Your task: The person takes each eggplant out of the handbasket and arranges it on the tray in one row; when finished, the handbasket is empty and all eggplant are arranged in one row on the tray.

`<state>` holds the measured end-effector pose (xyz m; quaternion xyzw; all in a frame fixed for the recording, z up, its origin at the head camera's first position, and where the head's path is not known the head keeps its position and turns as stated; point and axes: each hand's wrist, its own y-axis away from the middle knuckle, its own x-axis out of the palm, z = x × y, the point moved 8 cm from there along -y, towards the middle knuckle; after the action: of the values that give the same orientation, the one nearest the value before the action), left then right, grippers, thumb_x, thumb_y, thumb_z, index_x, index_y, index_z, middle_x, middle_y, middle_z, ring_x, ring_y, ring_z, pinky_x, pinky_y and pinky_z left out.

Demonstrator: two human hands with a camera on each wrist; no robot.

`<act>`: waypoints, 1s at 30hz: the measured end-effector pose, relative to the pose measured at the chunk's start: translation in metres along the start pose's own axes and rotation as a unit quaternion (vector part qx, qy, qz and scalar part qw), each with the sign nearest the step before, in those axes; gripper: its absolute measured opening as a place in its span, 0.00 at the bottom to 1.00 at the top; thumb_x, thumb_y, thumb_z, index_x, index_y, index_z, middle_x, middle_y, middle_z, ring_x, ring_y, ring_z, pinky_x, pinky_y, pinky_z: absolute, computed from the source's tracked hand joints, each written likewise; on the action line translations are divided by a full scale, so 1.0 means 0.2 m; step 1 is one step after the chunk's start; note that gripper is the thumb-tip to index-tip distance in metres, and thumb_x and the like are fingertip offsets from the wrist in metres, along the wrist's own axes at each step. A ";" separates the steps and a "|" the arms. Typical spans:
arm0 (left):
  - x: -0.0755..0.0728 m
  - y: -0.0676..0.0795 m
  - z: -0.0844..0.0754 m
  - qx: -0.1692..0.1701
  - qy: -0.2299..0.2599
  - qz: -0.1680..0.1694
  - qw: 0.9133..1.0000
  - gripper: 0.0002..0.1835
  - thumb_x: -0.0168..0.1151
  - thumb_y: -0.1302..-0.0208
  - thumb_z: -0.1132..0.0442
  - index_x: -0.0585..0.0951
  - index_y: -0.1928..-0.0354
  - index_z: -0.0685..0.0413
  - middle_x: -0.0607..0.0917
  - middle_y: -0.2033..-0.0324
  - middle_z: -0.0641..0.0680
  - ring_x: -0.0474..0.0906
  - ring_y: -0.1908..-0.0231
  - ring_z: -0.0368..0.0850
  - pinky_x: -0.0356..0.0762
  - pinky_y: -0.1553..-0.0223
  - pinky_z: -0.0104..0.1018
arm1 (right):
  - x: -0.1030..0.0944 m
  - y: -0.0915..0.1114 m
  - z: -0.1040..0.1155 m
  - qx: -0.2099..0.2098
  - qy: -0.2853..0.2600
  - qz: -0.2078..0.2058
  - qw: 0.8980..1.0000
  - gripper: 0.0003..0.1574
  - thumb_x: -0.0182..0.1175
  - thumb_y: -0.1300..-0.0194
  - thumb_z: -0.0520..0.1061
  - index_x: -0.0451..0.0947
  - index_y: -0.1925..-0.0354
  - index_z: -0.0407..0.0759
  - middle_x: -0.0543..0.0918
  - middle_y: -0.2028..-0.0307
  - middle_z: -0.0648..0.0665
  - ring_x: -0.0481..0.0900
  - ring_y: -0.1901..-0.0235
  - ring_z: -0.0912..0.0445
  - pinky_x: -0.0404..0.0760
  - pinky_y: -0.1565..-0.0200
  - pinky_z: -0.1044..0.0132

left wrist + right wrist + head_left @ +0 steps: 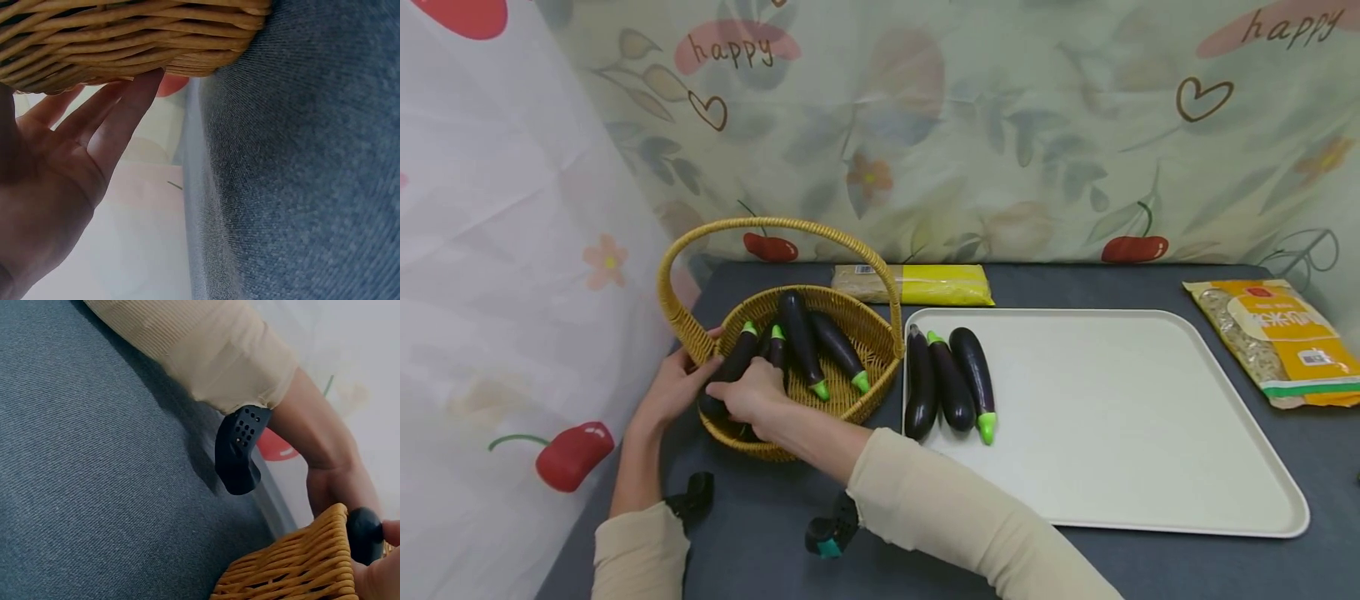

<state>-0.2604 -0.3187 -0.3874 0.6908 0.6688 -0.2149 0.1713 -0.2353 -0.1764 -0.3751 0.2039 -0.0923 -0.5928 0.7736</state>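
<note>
A wicker basket (760, 451) with a tall arched handle holds several dark eggplants with green caps. My left hand (673, 390) grips the basket's left side by the foot of the handle, thumb near the rim. In the left wrist view its fingers (128, 115) lie against the woven outside. My right hand (754, 390) reaches into the basket and holds the leftmost eggplant (739, 354). The blunt end of this eggplant (364, 534) shows between thumb and finger in the right wrist view. Another eggplant (777, 346) lies beside that hand, partly hidden by it.
Right of the basket is a white tray (1120, 417) with three eggplants (953, 383) side by side at its left end. A yellow packet (943, 285) lies behind the basket. An orange-and-yellow bag (1292, 337) lies right of the tray. Printed curtains border the grey table.
</note>
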 end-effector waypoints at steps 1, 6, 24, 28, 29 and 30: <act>0.00 0.00 0.00 -0.002 0.000 0.001 1.000 0.30 0.51 0.27 0.55 0.60 0.29 0.60 0.65 0.35 0.65 0.65 0.40 0.60 0.66 0.48 0.37 | 0.00 0.00 0.00 -0.006 0.019 -0.004 1.000 0.33 0.68 0.41 0.45 0.69 0.41 0.38 0.70 0.44 0.39 0.79 0.58 0.49 0.78 0.58 0.58; 0.00 0.00 0.00 -0.013 0.007 0.000 1.000 0.31 0.52 0.28 0.53 0.59 0.29 0.59 0.65 0.35 0.67 0.63 0.38 0.62 0.61 0.43 0.55 | -0.01 0.00 0.01 -0.022 -0.002 0.011 1.000 0.37 0.67 0.41 0.40 0.65 0.36 0.39 0.75 0.47 0.41 0.77 0.50 0.48 0.76 0.53 0.55; 0.01 0.00 0.02 -0.012 0.023 0.015 1.000 0.32 0.54 0.29 0.56 0.58 0.27 0.55 0.69 0.39 0.67 0.67 0.43 0.56 0.69 0.55 0.26 | -0.25 -0.01 0.02 -0.029 -0.147 0.140 0.979 0.45 0.63 0.38 0.34 0.55 0.28 0.44 0.72 0.44 0.37 0.78 0.51 0.46 0.77 0.53 0.54; 0.02 -0.01 0.03 -0.019 0.045 0.023 0.999 0.33 0.54 0.29 0.56 0.57 0.27 0.55 0.65 0.36 0.66 0.64 0.40 0.56 0.67 0.53 0.26 | -0.31 0.02 0.01 -0.034 -0.137 0.166 0.976 0.45 0.62 0.37 0.34 0.53 0.28 0.44 0.69 0.41 0.35 0.77 0.50 0.46 0.77 0.54 0.54; 0.02 -0.01 0.03 -0.020 0.047 0.025 0.998 0.33 0.54 0.29 0.56 0.56 0.27 0.55 0.64 0.35 0.66 0.63 0.39 0.57 0.66 0.52 0.26 | -0.33 0.03 0.01 -0.037 -0.133 0.172 0.975 0.45 0.61 0.37 0.34 0.53 0.28 0.43 0.68 0.40 0.35 0.77 0.50 0.45 0.77 0.53 0.54; 0.02 -0.01 0.03 -0.022 0.050 0.026 0.998 0.33 0.54 0.29 0.56 0.56 0.27 0.55 0.63 0.35 0.66 0.62 0.39 0.57 0.66 0.51 0.27 | -0.34 0.04 0.01 -0.039 -0.130 0.179 0.974 0.45 0.61 0.37 0.33 0.53 0.28 0.43 0.68 0.40 0.35 0.77 0.49 0.45 0.77 0.53 0.53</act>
<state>-0.2622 -0.3178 -0.3955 0.7140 0.6629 -0.1605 0.1581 -0.2483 -0.1102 -0.3634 0.0750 -0.2039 -0.4695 0.8558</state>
